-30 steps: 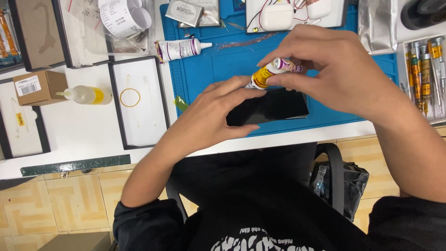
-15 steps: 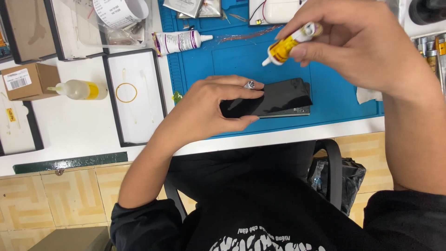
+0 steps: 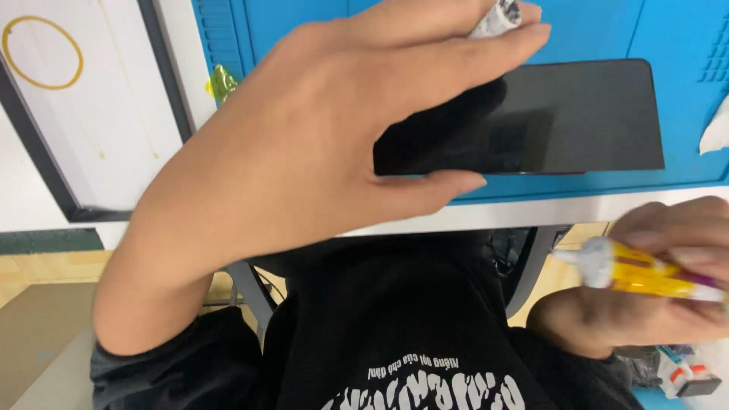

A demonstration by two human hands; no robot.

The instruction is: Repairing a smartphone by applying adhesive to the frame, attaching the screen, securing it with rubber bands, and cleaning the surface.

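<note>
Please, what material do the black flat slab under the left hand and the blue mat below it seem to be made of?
The black slab looks like glass, glossy: it gives soft reflections and has a thin, straight edge. The blue mat looks like rubber or silicone, matte, with moulded ridges at its sides; which of the two cannot be told. The left hand rests on the slab's left end.

phone (image 3: 547, 121): black glass face, glossy and smooth, faint reflections on it
mat (image 3: 683, 38): blue, rubbery-looking, matt, with ribbed grooves near its edges
tube (image 3: 645, 275): yellow soft plastic with a slight sheen, white plastic nozzle
table (image 3: 531, 214): white, smooth, matt edge
tray (image 3: 83, 114): white, matt inside, dark frame around it
sweater (image 3: 395, 334): black cloth, soft and matt, white print on the chest
floor (image 3: 23, 319): tan, smooth tiles
</note>
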